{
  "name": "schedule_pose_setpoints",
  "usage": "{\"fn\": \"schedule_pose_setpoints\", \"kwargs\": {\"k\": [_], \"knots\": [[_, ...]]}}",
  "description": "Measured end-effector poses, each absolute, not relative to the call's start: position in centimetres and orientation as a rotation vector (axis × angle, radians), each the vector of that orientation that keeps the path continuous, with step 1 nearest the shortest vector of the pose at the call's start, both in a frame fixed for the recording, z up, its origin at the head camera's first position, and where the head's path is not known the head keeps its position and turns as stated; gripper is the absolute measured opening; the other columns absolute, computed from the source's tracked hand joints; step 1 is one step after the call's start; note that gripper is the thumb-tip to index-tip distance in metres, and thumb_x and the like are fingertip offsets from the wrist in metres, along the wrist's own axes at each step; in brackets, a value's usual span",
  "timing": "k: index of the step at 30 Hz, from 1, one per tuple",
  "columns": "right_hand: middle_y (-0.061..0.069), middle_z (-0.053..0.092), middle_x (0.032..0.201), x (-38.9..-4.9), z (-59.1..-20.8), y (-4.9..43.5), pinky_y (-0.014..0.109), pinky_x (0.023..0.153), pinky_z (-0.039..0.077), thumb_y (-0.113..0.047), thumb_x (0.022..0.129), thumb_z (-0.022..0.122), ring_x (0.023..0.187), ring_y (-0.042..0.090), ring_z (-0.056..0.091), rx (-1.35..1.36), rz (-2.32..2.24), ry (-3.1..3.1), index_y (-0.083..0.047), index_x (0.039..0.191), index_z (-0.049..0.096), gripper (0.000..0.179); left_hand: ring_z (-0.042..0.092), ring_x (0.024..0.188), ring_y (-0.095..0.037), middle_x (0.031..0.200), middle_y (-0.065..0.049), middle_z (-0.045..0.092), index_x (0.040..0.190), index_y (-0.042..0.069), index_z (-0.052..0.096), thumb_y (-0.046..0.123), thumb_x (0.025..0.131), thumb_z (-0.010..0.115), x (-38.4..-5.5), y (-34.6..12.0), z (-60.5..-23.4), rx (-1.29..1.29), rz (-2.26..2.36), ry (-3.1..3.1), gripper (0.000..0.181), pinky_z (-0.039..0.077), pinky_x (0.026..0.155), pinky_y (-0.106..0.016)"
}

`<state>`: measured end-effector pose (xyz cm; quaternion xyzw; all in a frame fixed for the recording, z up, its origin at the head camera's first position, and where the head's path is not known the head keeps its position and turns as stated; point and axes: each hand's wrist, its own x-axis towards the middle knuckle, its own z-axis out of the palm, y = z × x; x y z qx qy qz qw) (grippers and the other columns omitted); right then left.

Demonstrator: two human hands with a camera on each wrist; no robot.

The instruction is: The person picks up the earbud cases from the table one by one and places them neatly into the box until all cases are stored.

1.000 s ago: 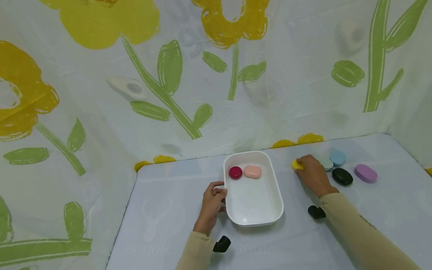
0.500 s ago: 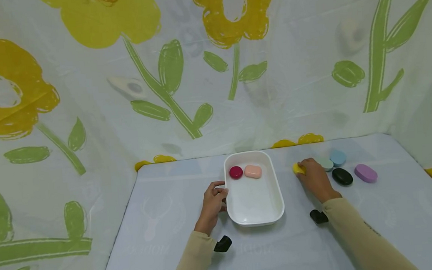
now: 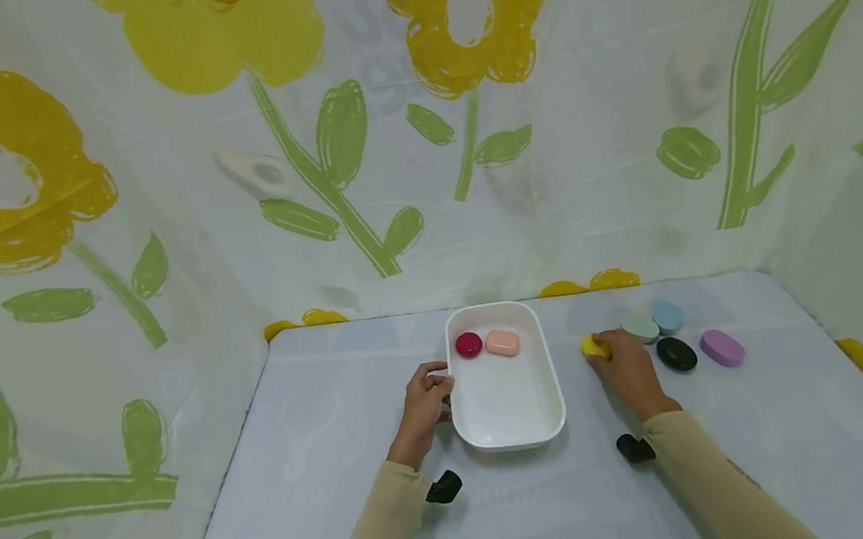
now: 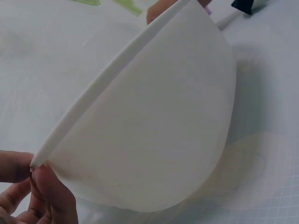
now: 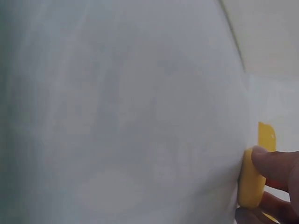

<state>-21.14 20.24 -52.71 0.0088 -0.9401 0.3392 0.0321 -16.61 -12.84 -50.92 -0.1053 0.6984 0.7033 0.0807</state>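
My left hand pinches the left rim of a white tray between thumb and finger. The left wrist view shows the same pinch on the tray's rim. Inside the tray, a round red soap and a pink rectangular soap lie side by side near the far end. To the tray's right, my right hand grips a yellow soap, low at the table. In the right wrist view, thumb and fingers hold the yellow soap by its sides.
Past my right hand lie a pale green soap, a light blue soap, a black oval soap and a purple oval soap. A flower-printed curtain stands behind the white table.
The right hand has shifted slightly toward me with the yellow soap in its grip. The left hand stays at the tray's rim. The view has turned a little.
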Motion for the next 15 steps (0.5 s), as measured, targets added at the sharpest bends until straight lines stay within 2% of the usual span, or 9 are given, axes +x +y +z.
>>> {"fn": "schedule_pose_setpoints", "kwargs": {"k": [6, 15], "knots": [[0.034, 0.057, 0.141, -20.7, -51.8, 19.9, 0.059, 0.107, 0.051, -0.007, 0.101, 0.071, 0.127, 0.049, 0.056, -0.035, 1.209, -2.849, 0.012, 0.143, 0.055, 0.048, 0.058, 0.074, -0.016, 0.118, -0.024, 0.065, 0.143, 0.001, 0.053, 0.012, 0.108, 0.06, -16.6, -12.7, -51.0, -0.32, 2.095, 2.095, 0.038, 0.053, 0.053, -0.025], [0.03, 0.058, 0.143, -20.2, -46.4, 15.6, 0.053, 0.103, 0.055, -0.008, 0.101, 0.072, 0.13, 0.047, 0.059, 0.118, 1.39, -2.742, 0.007, 0.145, 0.055, 0.049, 0.058, 0.073, -0.015, 0.113, -0.018, 0.066, 0.14, 0.003, 0.055, 0.012, 0.107, 0.061, -16.8, -12.6, -51.0, -0.342, 2.097, 2.093, 0.035, 0.054, 0.053, -0.025]]}}
